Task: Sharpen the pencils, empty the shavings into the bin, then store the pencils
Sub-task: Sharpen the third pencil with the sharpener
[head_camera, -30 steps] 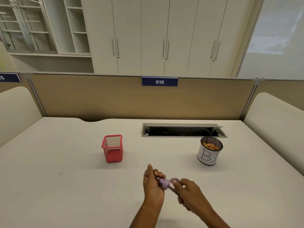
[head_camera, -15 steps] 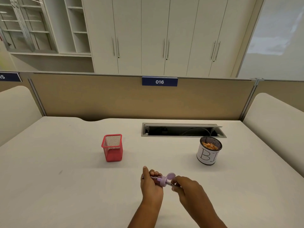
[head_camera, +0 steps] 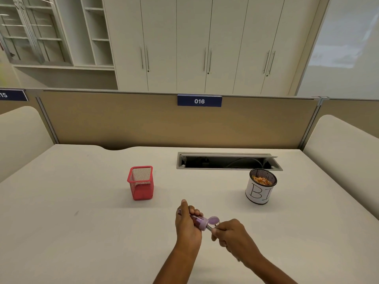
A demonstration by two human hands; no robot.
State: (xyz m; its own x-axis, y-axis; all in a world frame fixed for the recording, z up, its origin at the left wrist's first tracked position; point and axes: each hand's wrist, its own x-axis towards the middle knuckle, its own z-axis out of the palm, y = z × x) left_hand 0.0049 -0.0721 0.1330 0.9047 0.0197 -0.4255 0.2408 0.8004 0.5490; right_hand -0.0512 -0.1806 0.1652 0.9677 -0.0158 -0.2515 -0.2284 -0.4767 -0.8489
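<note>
"Where was the pencil?"
"Low in the middle, over the desk. The right hand pinched it. It slanted, tip pointing upper left into the purple sharpener, which the left hand gripped."

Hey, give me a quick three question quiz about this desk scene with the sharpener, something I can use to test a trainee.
1. What does the left hand grip?
A. a purple sharpener
B. a stapler
C. an eraser
2. True or false: the red mesh pencil holder holds no pencils.
3. Fill in the blank: the mesh bin contains orange pencil ____.

Key: 1 A; 2 true; 3 shavings.
</note>
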